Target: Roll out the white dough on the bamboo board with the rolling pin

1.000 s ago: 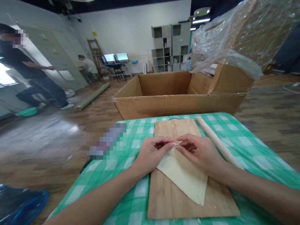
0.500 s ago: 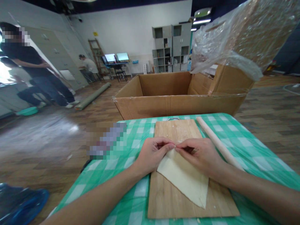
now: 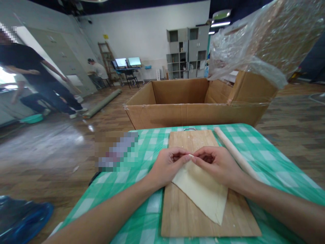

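A flat, pale sheet of dough point(image 3: 203, 193) with a pointed near end lies on a wooden cutting board point(image 3: 182, 217). My left hand point(image 3: 169, 166) pinches the far edge of the dough between thumb and index finger. Right beside it, my right hand point(image 3: 215, 164) pinches the same edge, the fingertips of both hands almost touching. Part of the dough's right side is hidden under my right hand. A long wooden rolling pin point(image 3: 235, 150) lies along the board's right side, its near end behind my right forearm.
A green and white checked cloth point(image 3: 142, 152) covers the table. Beyond it stands a large open cardboard box point(image 3: 182, 115). A blurred-out object point(image 3: 119, 152) sits at the table's left edge. Blue clear plastic point(image 3: 27, 220) is at lower left. Several people are in the background left.
My right hand's fingers have curled more and shifted slightly at the dough's far edge. Both hands keep their pinch. The standing person at left has moved an arm.
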The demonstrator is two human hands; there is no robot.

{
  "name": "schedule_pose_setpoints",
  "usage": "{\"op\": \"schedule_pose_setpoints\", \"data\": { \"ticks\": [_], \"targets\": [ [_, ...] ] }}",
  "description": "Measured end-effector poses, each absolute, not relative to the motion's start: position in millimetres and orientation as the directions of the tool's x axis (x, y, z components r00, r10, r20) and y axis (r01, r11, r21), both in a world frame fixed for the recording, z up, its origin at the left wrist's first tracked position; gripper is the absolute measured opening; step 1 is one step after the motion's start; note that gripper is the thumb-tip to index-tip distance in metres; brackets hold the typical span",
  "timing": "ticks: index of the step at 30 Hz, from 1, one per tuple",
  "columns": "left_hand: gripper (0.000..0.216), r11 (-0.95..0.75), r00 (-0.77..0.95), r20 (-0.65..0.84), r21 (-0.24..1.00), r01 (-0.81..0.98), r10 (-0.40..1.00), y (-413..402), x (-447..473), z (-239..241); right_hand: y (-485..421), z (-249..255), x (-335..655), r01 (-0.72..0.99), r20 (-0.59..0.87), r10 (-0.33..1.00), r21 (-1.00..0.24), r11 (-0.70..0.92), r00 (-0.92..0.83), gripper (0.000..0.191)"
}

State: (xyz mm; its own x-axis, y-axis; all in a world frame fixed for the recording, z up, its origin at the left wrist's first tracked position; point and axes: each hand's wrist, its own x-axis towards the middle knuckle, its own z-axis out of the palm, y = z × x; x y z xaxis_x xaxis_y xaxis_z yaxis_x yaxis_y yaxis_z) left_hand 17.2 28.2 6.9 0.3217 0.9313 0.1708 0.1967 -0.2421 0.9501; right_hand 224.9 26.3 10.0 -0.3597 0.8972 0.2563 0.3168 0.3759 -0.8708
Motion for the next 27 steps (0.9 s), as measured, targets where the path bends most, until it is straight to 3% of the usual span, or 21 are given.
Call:
{"op": "schedule_pose_setpoints", "data": {
  "ticks": [9,16,21,27],
  "targets": [
    [0.013,-0.316,0.3,0.248,0.926,0.206,0.921,25.5,17.7,4.1,26.2,14.0,226.2,0.331,0.275,0.868,-0.843,0.425,-0.413,0.019],
    [0.028,-0.242,0.297,0.202,0.965,0.104,0.933,25.5,18.3,1.0,26.8,10.9,225.4,0.322,0.282,0.873,-0.848,0.42,-0.397,0.016],
    [0.013,-0.312,0.281,0.259,0.936,0.163,0.924,26.7,18.4,-2.4,24.8,8.6,226.0,0.3,0.252,0.88,-0.872,0.386,-0.402,0.016],
    [0.016,-0.297,0.25,0.25,0.94,0.169,0.935,27.0,17.6,-5.2,21.6,11.2,228.0,0.435,0.333,0.846,-0.744,0.507,-0.416,0.013]
  ]
}}
